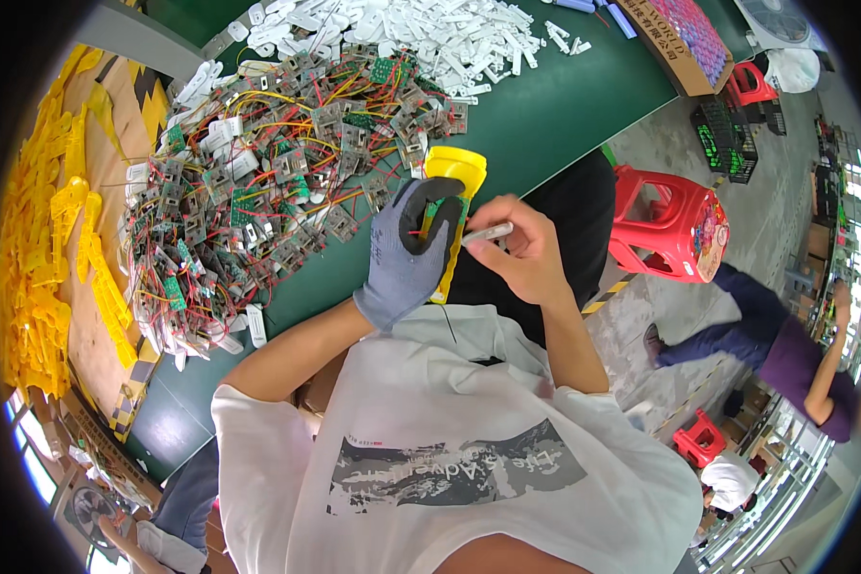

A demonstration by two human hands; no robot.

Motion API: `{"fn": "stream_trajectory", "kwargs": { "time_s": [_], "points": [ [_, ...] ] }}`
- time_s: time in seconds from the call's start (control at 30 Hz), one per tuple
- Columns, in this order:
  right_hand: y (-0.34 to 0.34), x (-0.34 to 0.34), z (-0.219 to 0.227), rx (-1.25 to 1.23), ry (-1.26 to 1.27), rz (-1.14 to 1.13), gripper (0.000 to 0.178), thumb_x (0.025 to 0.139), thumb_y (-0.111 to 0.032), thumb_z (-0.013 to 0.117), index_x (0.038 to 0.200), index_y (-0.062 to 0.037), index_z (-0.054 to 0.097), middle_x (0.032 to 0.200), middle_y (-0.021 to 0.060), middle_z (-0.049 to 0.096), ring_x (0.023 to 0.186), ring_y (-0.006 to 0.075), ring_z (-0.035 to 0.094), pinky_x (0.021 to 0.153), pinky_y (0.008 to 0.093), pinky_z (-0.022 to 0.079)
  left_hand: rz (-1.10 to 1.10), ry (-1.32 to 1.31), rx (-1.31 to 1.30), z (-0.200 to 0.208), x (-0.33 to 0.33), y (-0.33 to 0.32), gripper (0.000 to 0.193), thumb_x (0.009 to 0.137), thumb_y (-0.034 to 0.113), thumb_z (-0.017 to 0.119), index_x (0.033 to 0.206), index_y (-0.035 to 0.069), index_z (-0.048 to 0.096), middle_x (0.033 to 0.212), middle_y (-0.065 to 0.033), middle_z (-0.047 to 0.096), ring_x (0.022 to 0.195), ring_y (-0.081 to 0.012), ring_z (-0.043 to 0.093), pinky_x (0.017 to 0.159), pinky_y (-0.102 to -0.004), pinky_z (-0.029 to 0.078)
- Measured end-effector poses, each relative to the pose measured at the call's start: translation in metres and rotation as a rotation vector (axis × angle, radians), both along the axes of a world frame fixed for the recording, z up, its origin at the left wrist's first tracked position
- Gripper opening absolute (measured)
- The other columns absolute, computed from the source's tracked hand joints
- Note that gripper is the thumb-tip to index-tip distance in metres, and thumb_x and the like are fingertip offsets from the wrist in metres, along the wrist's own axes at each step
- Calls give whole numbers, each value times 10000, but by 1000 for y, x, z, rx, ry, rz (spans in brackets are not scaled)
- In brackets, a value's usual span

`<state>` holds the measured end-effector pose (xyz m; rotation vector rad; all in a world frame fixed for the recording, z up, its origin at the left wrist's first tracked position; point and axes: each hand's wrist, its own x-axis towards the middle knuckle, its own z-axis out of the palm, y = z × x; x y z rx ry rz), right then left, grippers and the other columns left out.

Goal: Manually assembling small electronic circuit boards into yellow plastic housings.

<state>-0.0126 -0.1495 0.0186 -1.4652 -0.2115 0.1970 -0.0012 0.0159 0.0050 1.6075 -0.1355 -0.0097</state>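
Left hand (pixel 408 251): grey-gloved, curled around a yellow casing (pixel 457 165)
Right hand (pixel 526 253): bare, closed in a pinch on a small pale piece (pixel 489 233), held just beside the casing
Yellow casing: tilted, in front of the white shirt (pixel 469 383), near the edge of the desk (pixel 536 124)
Wired parts (pixel 258 182): heaped on the green desk to the left, densely tangled
White plastic pieces (pixel 411 38): piled farther back on the desk
Yellow plastic parts (pixel 43 239): spread at the far left
Red stool (pixel 665 230): standing to the right
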Motion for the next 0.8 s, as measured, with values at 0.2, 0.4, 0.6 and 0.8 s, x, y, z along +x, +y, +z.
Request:
{"fn": "stream_trajectory", "kwargs": {
  "time_s": [0.2, 0.4, 0.6, 0.8],
  "points": [
    [-7, -4, -4, 15, 160, 63, 128, 869, -55, 656, 903, -23, 537, 817, 18, 583, 757, 72, 577, 700, 240, 501, -6, -23, -17, -6, -1, -3, 224, 851, 26, 575, 1075, 12, 582, 941, -149, 605, 803, -261, 622, 712, -333, 488],
    [-5, -4, -7, -142, 151, 76, 177, 871, -96, 668, 938, -33, 517, 771, 18, 562, 714, 73, 555, 678, 230, 486, -17, 14, -8, -4, -4, -1, 231, 842, 32, 581, 1072, 17, 584, 931, -151, 597, 808, -272, 614, 720, -338, 486],
    [17, -5, -10, 113, 135, -125, 309, 827, -12, 688, 1088, -10, 521, 897, 33, 571, 809, 98, 574, 768, 241, 487, -1, -16, 40, -7, -3, 0, 239, 834, 34, 587, 1073, 21, 580, 944, -158, 592, 820, -295, 608, 719, -352, 485],
    [26, -12, -14, 149, 27, -241, 459, 809, 102, 643, 1250, 14, 550, 1116, 128, 587, 1024, 164, 599, 894, 293, 508, 32, -22, 19, -9, -3, -1, 243, 824, 27, 582, 1067, 25, 575, 939, -156, 582, 824, -302, 600, 722, -354, 479]
  ]
}}
